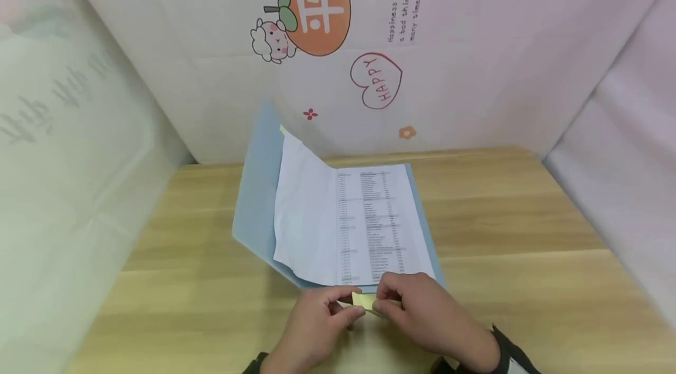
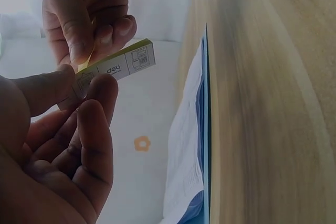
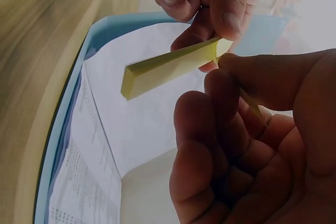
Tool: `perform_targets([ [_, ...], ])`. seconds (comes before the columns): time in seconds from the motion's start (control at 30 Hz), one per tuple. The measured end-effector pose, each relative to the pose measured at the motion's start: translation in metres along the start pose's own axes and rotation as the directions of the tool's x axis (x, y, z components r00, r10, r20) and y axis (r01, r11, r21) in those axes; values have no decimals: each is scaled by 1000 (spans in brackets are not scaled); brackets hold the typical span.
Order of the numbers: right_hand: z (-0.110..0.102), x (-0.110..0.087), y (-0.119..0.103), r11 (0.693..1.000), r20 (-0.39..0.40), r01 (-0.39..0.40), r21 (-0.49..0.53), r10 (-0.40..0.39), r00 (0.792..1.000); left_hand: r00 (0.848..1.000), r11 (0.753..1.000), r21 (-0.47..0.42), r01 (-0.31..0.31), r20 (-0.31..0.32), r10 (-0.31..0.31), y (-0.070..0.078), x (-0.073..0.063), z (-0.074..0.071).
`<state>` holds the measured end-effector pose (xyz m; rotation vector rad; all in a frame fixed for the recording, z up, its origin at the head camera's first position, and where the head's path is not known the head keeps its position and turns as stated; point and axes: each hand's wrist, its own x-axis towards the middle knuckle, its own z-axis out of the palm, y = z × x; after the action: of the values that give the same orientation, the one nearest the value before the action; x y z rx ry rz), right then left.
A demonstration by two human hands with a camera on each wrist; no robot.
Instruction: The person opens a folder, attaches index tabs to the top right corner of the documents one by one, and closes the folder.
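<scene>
My left hand [image 1: 314, 322] pinches one end of a small yellow sticky note pad [image 3: 168, 68] between thumb and fingers. The pad's pale backing, printed "deli", shows in the left wrist view. With thumb and forefinger, my right hand [image 1: 426, 312] pinches a thin yellow strip [image 3: 253, 106] that bends up from the pad at the end by my left thumb. Just beyond both hands lies an open light blue folder [image 1: 253, 198] with printed sheets [image 1: 385, 221] inside. One page [image 1: 306, 215] is turned up against its raised left cover.
A yellow tab [image 1: 283, 129] sticks out at the top of the turned page. The folder rests on a wood-grain table [image 1: 491, 204]. White cloth [image 1: 465, 80] with printed drawings hangs behind the table, and more cloth stands on both sides.
</scene>
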<state>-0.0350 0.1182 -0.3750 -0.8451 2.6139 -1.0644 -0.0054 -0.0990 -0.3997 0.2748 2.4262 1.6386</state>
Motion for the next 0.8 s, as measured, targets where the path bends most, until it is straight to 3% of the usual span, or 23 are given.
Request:
perform_targets([
  [0.4,-4,9,4,999,-23,-8,-52,6,1000,998,998,33,-57,-28,58,-1,12,-2],
  [0.8,5,5,13,999,-13,-29,-29,29,999,1000,1000,17,-9,-18,9,-10,10,4],
])
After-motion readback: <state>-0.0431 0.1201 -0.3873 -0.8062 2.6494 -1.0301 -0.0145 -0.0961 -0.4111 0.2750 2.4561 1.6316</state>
